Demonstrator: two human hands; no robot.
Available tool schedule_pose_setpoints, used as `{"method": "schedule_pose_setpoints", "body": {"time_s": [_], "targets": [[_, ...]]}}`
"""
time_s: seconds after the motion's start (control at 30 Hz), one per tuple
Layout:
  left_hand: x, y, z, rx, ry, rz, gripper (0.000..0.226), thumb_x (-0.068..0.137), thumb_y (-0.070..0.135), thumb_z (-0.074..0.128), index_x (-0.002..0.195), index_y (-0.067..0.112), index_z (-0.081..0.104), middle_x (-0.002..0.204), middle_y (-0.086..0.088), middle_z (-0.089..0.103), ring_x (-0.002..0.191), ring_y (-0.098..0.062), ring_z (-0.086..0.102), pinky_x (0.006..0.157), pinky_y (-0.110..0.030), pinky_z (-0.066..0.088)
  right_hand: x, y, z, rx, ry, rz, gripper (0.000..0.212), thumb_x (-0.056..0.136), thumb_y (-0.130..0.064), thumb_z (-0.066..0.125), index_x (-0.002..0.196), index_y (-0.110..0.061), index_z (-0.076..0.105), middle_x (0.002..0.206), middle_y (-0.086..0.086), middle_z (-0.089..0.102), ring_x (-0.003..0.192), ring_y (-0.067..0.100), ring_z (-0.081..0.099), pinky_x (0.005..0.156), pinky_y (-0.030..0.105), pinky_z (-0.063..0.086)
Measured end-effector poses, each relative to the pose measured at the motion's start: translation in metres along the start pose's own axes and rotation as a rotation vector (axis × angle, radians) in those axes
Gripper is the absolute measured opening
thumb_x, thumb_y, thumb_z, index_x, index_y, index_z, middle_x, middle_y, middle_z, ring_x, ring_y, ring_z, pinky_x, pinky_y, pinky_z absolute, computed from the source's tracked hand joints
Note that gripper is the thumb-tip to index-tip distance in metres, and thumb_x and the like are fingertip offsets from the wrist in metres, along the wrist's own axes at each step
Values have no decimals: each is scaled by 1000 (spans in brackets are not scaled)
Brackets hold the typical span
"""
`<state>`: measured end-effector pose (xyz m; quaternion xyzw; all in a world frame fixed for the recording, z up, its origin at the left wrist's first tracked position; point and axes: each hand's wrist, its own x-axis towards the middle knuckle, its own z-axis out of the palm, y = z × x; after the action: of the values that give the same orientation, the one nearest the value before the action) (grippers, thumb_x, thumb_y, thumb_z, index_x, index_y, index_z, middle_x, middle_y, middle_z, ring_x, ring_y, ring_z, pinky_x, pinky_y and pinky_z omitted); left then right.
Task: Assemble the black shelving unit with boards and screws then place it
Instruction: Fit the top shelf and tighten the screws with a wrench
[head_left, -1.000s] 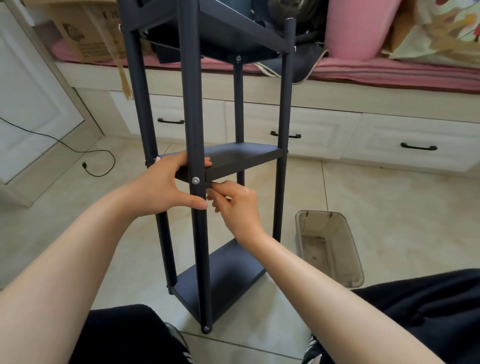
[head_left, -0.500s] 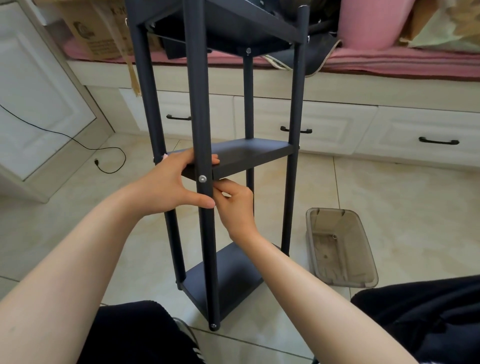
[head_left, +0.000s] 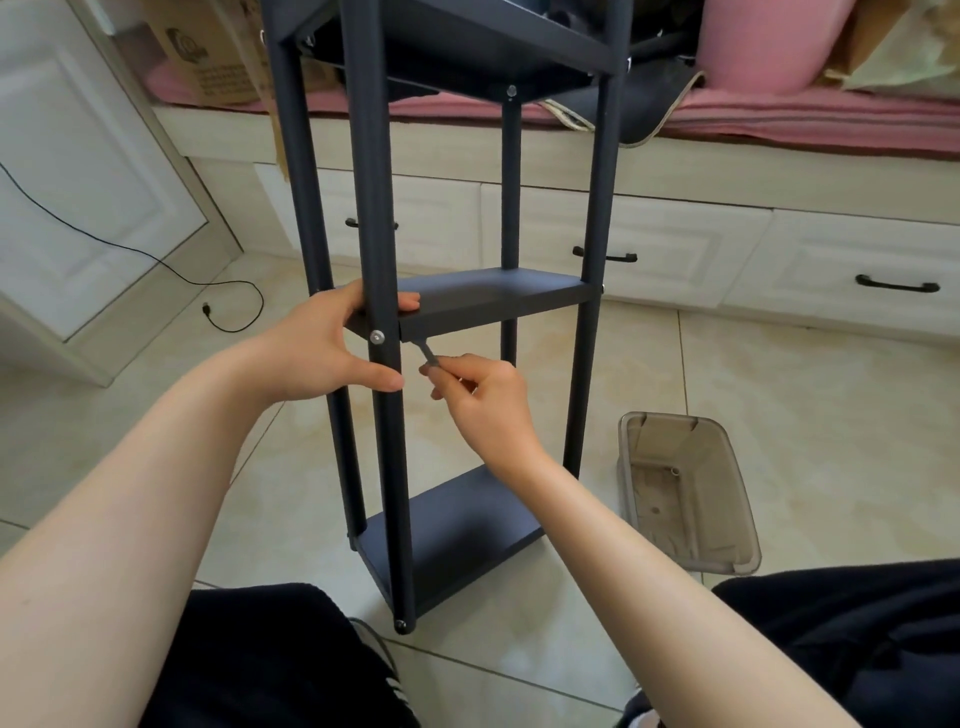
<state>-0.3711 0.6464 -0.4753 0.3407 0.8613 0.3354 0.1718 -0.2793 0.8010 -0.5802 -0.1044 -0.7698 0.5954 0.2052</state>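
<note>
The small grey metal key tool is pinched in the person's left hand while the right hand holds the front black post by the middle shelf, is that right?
The hands are swapped. In the head view the right hand pinches the small grey metal key tool, and the left hand holds the front black post at the middle shelf.

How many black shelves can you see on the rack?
3: the top shelf at the picture's upper edge, the middle shelf by the left hand, the bottom shelf near the floor. More may sit higher.
</note>
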Motion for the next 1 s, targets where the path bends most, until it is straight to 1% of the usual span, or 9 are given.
{"method": "schedule_pose_setpoints", "body": {"time_s": [0.1,0.23,0.37,0.47,0.6,0.7,0.8,0.87,1.0], "targets": [[-2,-3,-1,-15,-2,2,70,74,10,86,122,48,52,123,30,55,106,18,47,76,6,35,2,-7,-2,-71,-2,-48,15,94,-14,65,100,-11,78,75,-4,68,66,0,56,64,8,40],[-2,-5,-1,-17,-7,-6,70,73,10,87,117,53,52,124,32,55,110,18,47,78,5,35,4,-15,-2,-133,23,-132,15,94,-12,65,97,-5,78,75,3,70,60,-3,53,63,6,37],[-2,-4,0,-23,-6,-4,69,73,10,87,116,53,53,125,31,56,112,16,47,79,5,35,5,-15,-2,-167,44,-171,15,94,-11,65,98,-4,78,79,8,74,64,8,56,64,6,38],[-2,-3,0,-23,-5,-5,68,74,10,86,115,53,53,124,32,55,113,14,48,80,2,36,6,-13,-1,-186,68,-203,14,93,-10,67,96,-4,78,80,7,74,65,8,57,65,5,39],[-4,0,1,-20,5,0,70,74,7,86,120,48,52,127,28,54,117,8,48,79,5,35,5,-7,7,-192,126,-255,13,92,-9,67,96,-2,78,78,8,74,61,12,59,63,17,49],[-5,2,1,-24,4,5,69,75,6,85,121,45,52,126,27,54,116,9,48,77,8,32,3,-2,16,-148,168,-269,11,91,-7,68,94,-2,77,74,7,72,58,12,58,61,8,45],[-7,3,1,-33,6,9,69,75,5,85,121,44,52,126,28,54,110,16,47,77,8,31,4,2,26,-121,195,-293,11,90,-6,68,93,-2,77,77,7,73,62,11,60,64,18,50],[-7,2,2,-36,6,15,70,74,4,85,120,45,52,126,28,54,110,17,46,78,9,31,7,6,31,-120,229,-316,10,90,-4,67,93,-1,76,80,7,73,65,11,61,65,23,51],[-6,3,3,-48,1,30,70,73,4,85,118,47,52,128,27,55,114,16,46,81,8,31,10,12,43,-107,292,-349,10,89,-1,66,83,0,74,68,7,67,58,19,59,58,35,52]]}}
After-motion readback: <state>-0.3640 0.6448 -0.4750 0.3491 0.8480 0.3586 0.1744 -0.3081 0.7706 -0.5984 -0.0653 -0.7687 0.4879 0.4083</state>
